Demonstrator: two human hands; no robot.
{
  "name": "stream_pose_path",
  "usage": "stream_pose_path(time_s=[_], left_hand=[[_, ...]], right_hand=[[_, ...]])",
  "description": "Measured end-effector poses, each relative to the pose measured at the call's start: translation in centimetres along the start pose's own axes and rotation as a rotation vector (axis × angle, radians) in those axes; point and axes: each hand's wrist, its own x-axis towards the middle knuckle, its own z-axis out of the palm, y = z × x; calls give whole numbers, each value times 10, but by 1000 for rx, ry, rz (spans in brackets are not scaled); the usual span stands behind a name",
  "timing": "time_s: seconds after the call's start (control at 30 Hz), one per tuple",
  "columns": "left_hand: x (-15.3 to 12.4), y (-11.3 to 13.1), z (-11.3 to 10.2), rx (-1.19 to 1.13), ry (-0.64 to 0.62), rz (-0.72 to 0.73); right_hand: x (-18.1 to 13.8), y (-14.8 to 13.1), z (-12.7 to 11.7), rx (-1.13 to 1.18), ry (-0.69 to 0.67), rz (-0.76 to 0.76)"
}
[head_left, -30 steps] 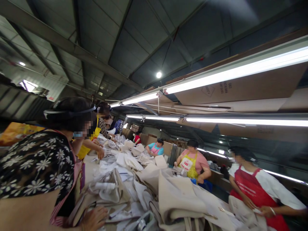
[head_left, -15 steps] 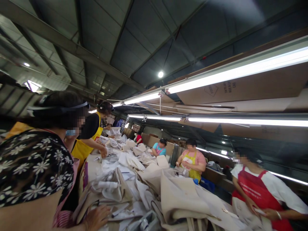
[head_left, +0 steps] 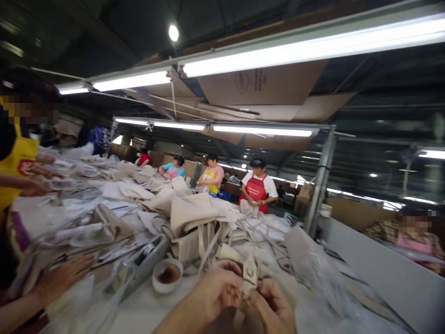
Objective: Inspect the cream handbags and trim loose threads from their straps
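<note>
Near the bottom centre, my left hand (head_left: pixel 220 290) and my right hand (head_left: pixel 273 304) pinch a cream strap piece with a gold-coloured metal fitting (head_left: pixel 249 271) between them. The piece stands upright over my fingers, and a strip of it hangs down below them. My left fingers close on its left side, my right thumb and fingers on its right; some fingertips are hidden. Just beyond lie beige bag pieces (head_left: pixel 194 213) with dangling straps. Left of my left hand stands a white bowl (head_left: pixel 167 276) holding brown stuff.
A grey tray-like holder (head_left: pixel 148 262) sits beside the bowl. At the left, a co-worker's hand (head_left: pixel 67 273) rests on the piled material. Clear plastic bags (head_left: pixel 323 283) lie at the right, by a pale board (head_left: pixel 378 260) and a metal post (head_left: pixel 320 181). Several co-workers stand around the table.
The view has swung right and down. My two hands with the strap piece and the whole bowl are now in sight; the nearest co-worker is mostly out of view at the left.
</note>
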Motion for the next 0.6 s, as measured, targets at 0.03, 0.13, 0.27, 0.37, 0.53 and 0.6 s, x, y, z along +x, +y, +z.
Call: stream_pose_path(time_s=[0.03, 0.13, 0.27, 0.37, 0.53, 0.6], left_hand=[[2, 2, 5, -22, 17, -18], [0, 18, 9, -8, 62, 4], [-11, 26, 17, 135, 115, 178], [-20, 21, 17, 602, 75, 479], [-20, 18, 4, 1178, 27, 826], [-15, 20, 7, 1210, 74, 864]], right_hand=[[2, 5, 0, 62, -11, 8], [3, 13, 1, 90, -18, -19], [-2, 14, 5, 122, -13, 3], [-6, 15, 11, 217, 60, 0], [-7, 26, 20, 175, 132, -83], [-8, 29, 21, 111, 144, -115]])
